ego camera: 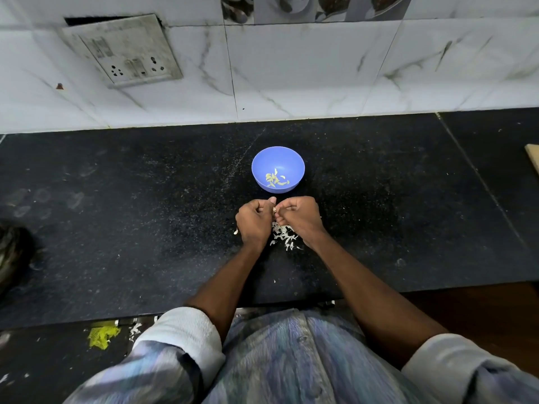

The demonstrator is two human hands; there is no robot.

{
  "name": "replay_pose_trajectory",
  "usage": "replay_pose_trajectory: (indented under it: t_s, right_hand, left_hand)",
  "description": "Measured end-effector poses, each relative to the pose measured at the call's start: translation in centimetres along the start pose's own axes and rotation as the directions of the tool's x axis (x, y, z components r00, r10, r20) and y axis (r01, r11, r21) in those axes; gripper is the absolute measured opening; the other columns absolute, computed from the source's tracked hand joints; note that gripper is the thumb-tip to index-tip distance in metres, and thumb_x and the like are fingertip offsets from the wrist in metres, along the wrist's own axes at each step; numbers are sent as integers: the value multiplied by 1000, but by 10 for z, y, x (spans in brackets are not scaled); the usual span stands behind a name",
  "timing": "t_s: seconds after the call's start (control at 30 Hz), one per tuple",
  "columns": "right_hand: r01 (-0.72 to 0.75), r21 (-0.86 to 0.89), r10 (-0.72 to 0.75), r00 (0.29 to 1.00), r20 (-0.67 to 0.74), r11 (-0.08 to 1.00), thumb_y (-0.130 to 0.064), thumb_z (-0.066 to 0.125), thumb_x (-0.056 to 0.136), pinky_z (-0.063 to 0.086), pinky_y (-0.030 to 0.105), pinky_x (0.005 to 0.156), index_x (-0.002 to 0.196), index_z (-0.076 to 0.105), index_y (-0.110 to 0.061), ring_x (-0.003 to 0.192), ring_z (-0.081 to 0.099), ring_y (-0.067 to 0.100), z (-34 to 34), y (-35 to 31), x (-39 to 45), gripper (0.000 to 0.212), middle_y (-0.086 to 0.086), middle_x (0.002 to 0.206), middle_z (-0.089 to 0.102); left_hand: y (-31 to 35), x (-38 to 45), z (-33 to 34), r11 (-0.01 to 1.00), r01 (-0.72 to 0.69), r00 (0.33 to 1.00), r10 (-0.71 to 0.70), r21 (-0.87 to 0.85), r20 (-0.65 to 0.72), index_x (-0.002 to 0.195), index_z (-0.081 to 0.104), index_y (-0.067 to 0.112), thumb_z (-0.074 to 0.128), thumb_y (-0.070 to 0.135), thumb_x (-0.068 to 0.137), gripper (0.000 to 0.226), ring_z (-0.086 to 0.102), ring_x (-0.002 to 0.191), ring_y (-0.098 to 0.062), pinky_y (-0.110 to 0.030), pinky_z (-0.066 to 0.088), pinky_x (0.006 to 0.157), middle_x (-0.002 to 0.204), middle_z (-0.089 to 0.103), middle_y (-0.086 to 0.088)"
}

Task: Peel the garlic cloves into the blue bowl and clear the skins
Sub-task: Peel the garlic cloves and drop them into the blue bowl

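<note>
A blue bowl (pixel 278 158) stands on the black counter, holding several pale peeled garlic cloves (pixel 275 179). Just in front of it, my left hand (pixel 254 221) and my right hand (pixel 299 217) meet with curled fingers. Between their fingertips they pinch a small garlic clove (pixel 274 209), mostly hidden. A heap of white garlic skins (pixel 284 236) lies on the counter under and between my wrists.
The black stone counter (pixel 116 214) ends at a white marble-tiled wall with a socket plate (pixel 122 51). A wooden edge (pixel 533 158) shows at the far right. On the floor at lower left lie a yellow scrap (pixel 102 336) and stray skins.
</note>
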State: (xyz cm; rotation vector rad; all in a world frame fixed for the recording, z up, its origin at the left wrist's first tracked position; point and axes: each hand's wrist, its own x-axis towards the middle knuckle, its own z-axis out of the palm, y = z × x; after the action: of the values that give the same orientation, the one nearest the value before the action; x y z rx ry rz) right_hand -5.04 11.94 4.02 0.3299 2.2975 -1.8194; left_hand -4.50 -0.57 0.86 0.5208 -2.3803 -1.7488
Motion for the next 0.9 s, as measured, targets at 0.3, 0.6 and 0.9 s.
replay_pose_trajectory:
  t_s: [0.3,0.6,0.9]
  right_hand:
    - [0,51,-3,998,59,999,0,67,91,58,25,66,88,75,0,70,74,19,-3,-4,0,8,15,79,77]
    - [61,-18,-60,996,61,998,1,74,89,59,27,64,86,77,0,65,73,18,-3,0,1,5,12,74,76]
    - [105,-218,-102,994,23,970,-3,69,89,58,27,65,79,76,-10,63,71,7,-1,1,2,14,-2,68,75]
  left_hand:
    - [-14,4,2,988,81,993,-68,-130,101,80,79,15,70,36,100,30,72,67,-17,-45,64,75,72,77,-2]
    - [-17,3,1,994,55,997,-49,-98,66,78,79,15,72,36,99,30,63,60,-5,-26,52,64,70,76,1]
    - [-17,1,3,995,52,997,-48,-79,55,74,77,16,72,35,99,32,60,58,-6,-30,53,64,66,73,2]
